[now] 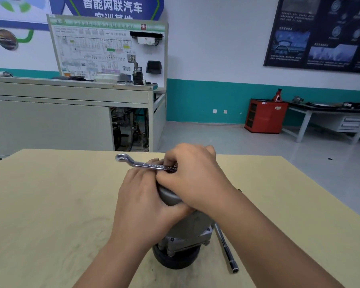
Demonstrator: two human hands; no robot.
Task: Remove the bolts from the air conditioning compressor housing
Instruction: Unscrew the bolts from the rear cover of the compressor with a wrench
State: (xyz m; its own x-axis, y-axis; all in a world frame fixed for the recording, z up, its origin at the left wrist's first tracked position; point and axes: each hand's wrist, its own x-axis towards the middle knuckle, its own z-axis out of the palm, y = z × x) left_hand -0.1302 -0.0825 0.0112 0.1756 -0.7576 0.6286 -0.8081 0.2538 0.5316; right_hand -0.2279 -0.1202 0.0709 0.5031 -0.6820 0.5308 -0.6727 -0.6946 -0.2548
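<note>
Compressor housing [170, 197] stands on the bench [50, 204], pulley end down and nearest us, body leaning up and away. Our left hand [141, 206] wraps its upper left side, thumb across the grey shell, bracing it. Our right hand [195, 175] sits over the far top end, fingers [175, 156] clamped round the shank of a ring spanner [146, 164].

The spanner's long axis runs roughly left to right. Its free ring points left, past the left hand. The working end is hidden under the right hand, so we cannot tell whether it is seated on a bolt. We judge the right hand does the turning and the left resists.

Flange bolts [205, 243] show lower down. A socket bar [224, 246] lies just right of the pulley.
</note>
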